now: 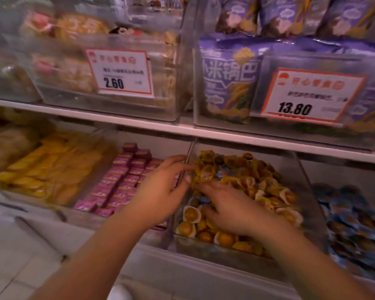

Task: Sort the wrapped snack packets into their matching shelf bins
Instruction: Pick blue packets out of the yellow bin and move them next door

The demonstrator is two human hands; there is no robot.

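Packets [206, 173] in yellow wrap sit pinched between left hand [160, 191] and right hand [230, 210] over the clear bin [307, 191] heaped with yellow ones; pink boxes [121, 180] fill the neighbouring bin.

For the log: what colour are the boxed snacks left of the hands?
Pink boxed snacks, head view.

Both forearms are bare from the near edge of the picture to the wrists, with no sleeve showing. The left hand [160, 191] and right hand [230, 208] wear no gloves. Neither hand shows a ring, and neither wrist a watch or band.
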